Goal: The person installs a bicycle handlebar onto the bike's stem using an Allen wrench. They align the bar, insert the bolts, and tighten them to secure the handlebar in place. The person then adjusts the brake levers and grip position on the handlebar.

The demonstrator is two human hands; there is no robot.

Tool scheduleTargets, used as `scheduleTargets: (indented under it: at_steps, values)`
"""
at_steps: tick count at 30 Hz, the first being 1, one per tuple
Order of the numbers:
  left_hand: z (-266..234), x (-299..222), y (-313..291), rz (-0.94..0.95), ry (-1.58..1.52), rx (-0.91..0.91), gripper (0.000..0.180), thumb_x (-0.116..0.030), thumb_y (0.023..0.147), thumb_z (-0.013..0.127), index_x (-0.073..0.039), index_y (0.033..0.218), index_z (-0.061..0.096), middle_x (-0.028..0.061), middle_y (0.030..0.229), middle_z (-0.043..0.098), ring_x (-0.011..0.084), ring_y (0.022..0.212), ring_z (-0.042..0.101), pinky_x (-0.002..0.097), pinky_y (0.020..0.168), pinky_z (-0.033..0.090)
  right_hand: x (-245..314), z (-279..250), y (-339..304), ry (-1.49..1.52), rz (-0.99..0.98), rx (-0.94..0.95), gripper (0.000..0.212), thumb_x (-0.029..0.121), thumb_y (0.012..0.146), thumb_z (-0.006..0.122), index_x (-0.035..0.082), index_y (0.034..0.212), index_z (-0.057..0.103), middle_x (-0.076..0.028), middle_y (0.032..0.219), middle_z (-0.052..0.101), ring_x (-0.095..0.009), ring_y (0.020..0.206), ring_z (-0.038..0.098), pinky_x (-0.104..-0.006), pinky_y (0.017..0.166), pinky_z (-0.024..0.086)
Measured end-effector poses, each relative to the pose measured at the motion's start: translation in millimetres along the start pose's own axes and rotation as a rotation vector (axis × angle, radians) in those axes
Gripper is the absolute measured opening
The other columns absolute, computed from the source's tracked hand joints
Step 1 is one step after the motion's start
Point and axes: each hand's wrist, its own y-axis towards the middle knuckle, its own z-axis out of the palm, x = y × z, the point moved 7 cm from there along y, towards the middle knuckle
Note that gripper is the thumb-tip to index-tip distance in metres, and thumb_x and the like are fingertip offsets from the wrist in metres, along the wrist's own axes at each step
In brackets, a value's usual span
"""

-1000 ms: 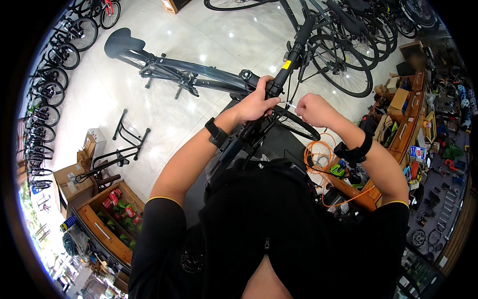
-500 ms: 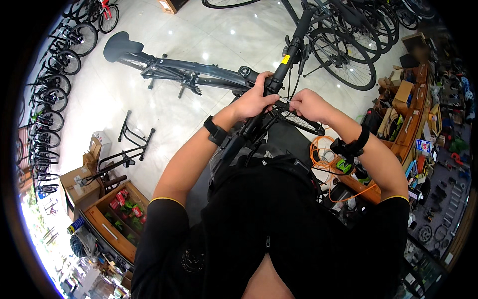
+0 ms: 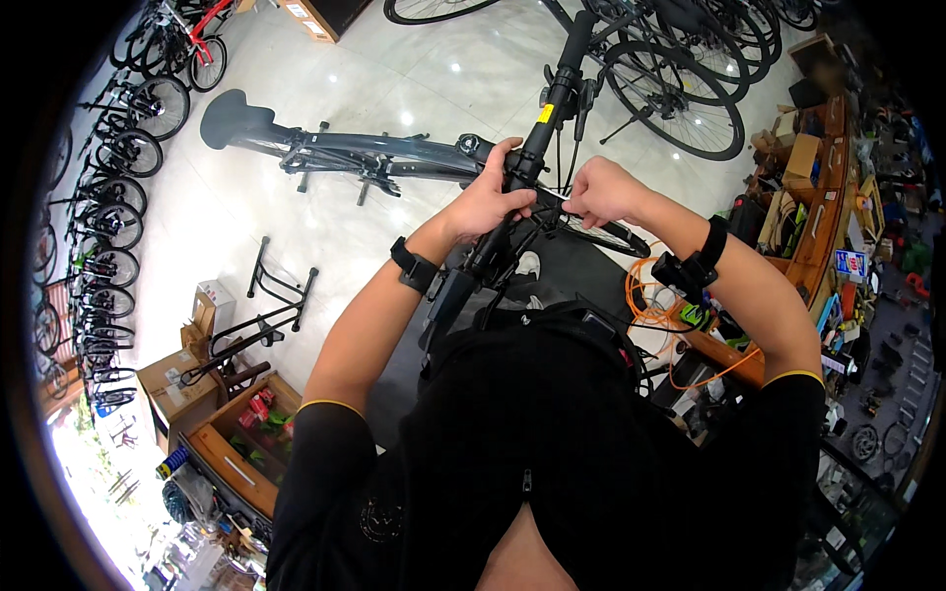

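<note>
A dark bicycle stands in front of me, its black handlebar [image 3: 537, 140] running from beside my waist to the upper right. My left hand [image 3: 485, 204] is closed on the middle of the handlebar, thumb on the near side, the other fingers partly hidden. Just right of the bar, my right hand [image 3: 603, 193] is closed in a pinch beside the front cables [image 3: 562, 158]. A thin pale strip shows between the two hands; what the right fingertips hold is too small to tell. The bicycle's saddle [image 3: 236, 120] points away to the left.
Parked bicycles [image 3: 680, 98] stand at the upper right, and more line the left wall. A black stand [image 3: 281, 300] and a cardboard box [image 3: 177, 384] are at left. An orange hose [image 3: 650, 300] coils near a wooden workbench [image 3: 826, 212] crowded with tools.
The view has shifted slightly, and the handlebar and both hands sit a little further left in it. My right hand has turned somewhat, its wrist raised; both hands stay at the handlebar.
</note>
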Motion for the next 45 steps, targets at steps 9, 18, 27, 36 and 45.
scheduleTargets:
  at_steps: [9,18,27,36,45]
  values:
    - [2.4,0.6,-2.7,0.008,-0.042,0.013,0.078,0.0,0.087,0.06,-0.014,0.145,0.01,0.009,0.091,0.058,0.0123,0.073,0.058,0.0254,0.065,0.05,-6.1,9.4,-0.3,0.197,0.007,0.094,0.022,0.014,0.088,0.062,-0.005,0.077,0.06,-0.006,0.061,0.052,-0.015,0.043,0.048,-0.0299,0.045,0.048]
    - [1.2,2.9,-0.8,-0.034,-0.021,-0.01,0.069,-0.002,0.091,0.057,-0.016,0.143,0.013,0.0113,0.093,0.061,0.0124,0.073,0.058,0.0252,0.066,0.05,-4.8,2.6,8.9,-0.003,-0.03,-0.027,0.029,0.017,0.086,0.068,-0.005,0.069,0.06,-0.011,0.065,0.061,-0.019,0.05,0.059,-0.0323,0.045,0.05]
    - [4.9,-0.8,-0.1,-0.001,-0.002,0.012,0.069,-0.001,0.091,0.057,-0.014,0.142,0.014,0.0107,0.093,0.06,0.0125,0.075,0.057,0.0258,0.068,0.05,-14.7,11.7,9.6,0.214,0.068,0.055,0.021,0.015,0.088,0.065,-0.005,0.082,0.062,-0.01,0.069,0.059,-0.016,0.057,0.058,-0.0324,0.045,0.051]
    - [6.2,-3.3,-2.2,-0.016,0.018,-0.012,0.068,-0.002,0.091,0.058,-0.014,0.142,0.015,0.0101,0.092,0.06,0.0118,0.075,0.057,0.0254,0.068,0.05,-10.1,4.4,8.9,0.127,0.01,0.083,0.019,0.012,0.089,0.063,-0.003,0.079,0.06,-0.008,0.067,0.057,-0.015,0.056,0.057,-0.0308,0.048,0.052]
    - [5.7,-2.1,-2.4,-0.01,0.019,-0.023,0.068,-0.002,0.091,0.058,-0.013,0.142,0.015,0.0091,0.09,0.06,0.0117,0.074,0.057,0.0253,0.068,0.05,-4.2,5.4,-0.9,0.101,0.011,0.029,0.026,0.018,0.091,0.063,-0.006,0.082,0.061,-0.012,0.074,0.062,-0.018,0.06,0.061,-0.0339,0.049,0.053]
